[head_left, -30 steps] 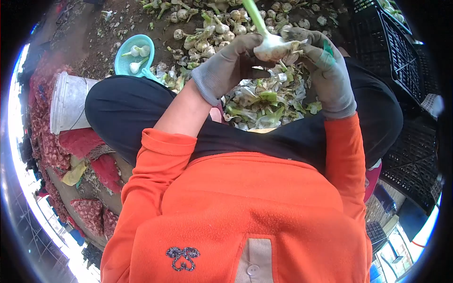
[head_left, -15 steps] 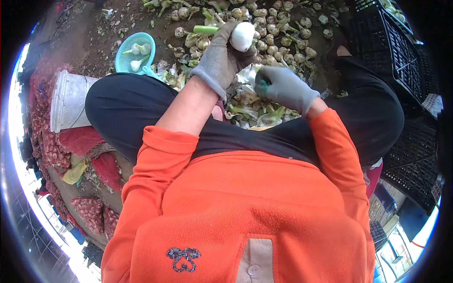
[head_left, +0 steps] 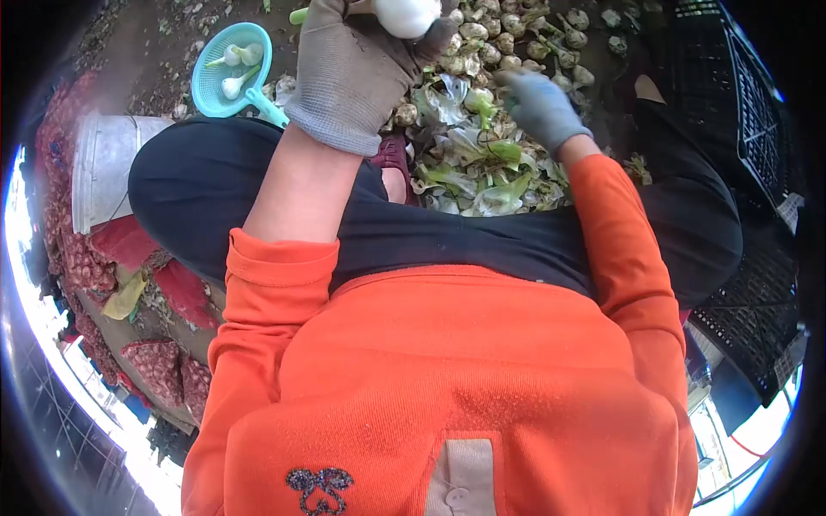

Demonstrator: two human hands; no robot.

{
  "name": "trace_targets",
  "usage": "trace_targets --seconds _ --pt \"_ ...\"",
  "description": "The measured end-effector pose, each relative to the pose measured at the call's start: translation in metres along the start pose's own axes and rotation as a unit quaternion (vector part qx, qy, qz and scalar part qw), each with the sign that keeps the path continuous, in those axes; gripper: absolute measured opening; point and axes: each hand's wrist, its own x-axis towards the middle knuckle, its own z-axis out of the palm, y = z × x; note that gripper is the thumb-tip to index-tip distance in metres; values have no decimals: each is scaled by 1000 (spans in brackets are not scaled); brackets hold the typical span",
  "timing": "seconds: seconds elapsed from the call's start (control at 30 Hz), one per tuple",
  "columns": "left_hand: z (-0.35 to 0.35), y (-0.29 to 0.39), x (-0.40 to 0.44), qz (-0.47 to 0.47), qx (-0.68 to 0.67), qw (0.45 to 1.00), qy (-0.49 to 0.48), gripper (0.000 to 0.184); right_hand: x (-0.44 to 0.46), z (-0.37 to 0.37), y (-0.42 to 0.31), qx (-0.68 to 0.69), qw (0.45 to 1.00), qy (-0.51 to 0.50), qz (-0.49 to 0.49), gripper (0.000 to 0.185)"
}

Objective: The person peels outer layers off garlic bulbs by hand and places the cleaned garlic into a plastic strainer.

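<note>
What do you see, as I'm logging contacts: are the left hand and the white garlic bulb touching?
Touching. The head view shows the white garlic bulb in the left hand, gloved fingers against its side.

White garlic bulb held, soiled ones to its right

The garlic bulb (head_left: 406,13) is round, smooth and bright white where it shows, partly cut off by the top of the view. It lies sideways in the left hand (head_left: 357,73), its stem (head_left: 298,15) pointing left, with a pale green end visible beyond the hand. To the right of the white bulb, soiled bulbs (head_left: 508,41), cream and brown, lie loose on the ground, many touching, some with stalks. Whether the right hand (head_left: 544,107) touches any is unclear.
</note>
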Motion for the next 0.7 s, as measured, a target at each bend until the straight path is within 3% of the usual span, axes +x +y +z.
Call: trace_targets --seconds 0.07,0.1,0.13,0.2,0.3,0.47,0.5,0.53,0.57,0.6,0.63,0.67,0.7 --pt "-14 -1 9 -13 12 1000 2 32 4 15 -21 -35 996 -74 -24 26" --pt "-11 -1 11 8 67 998 17 27 1 18 -28 -38 985 -163 33 30" --pt "-15 -1 13 -6 55 997 45 25 -3 21 -32 -41 963 -249 90 33" --pt "-23 -2 14 -36 27 994 104 22 -23 50 -14 -65 890 -450 42 42" --pt "-19 -5 18 -45 54 986 154 16 -24 68 -2 -66 812 -575 76 47" --pt "-38 -14 21 -38 77 986 144 11 5 31 15 85 884 -445 113 52" --pt "-35 -15 20 -49 82 984 153 11 16 28 18 33 890 -425 163 50" --pt "-38 -16 18 1 260 959 116 14 20 20 14 3 922 -340 184 48" --pt "-46 -17 14 52 429 899 72 18 24 12 7 -29 946 -251 203 46" --pt "-51 -17 10 103 581 807 26 22 26 9 4 -61 960 -160 219 44" --pt "-55 -18 9 149 713 685 -21 26 27 14 6 -69 965 -145 208 42" --pt "-58 -20 12 87 575 812 56 21 30 25 9 -76 969 -129 196 40" --pt "-58 -22 20 22 412 902 130 17 33 35 13 -83 973 -112 182 38"
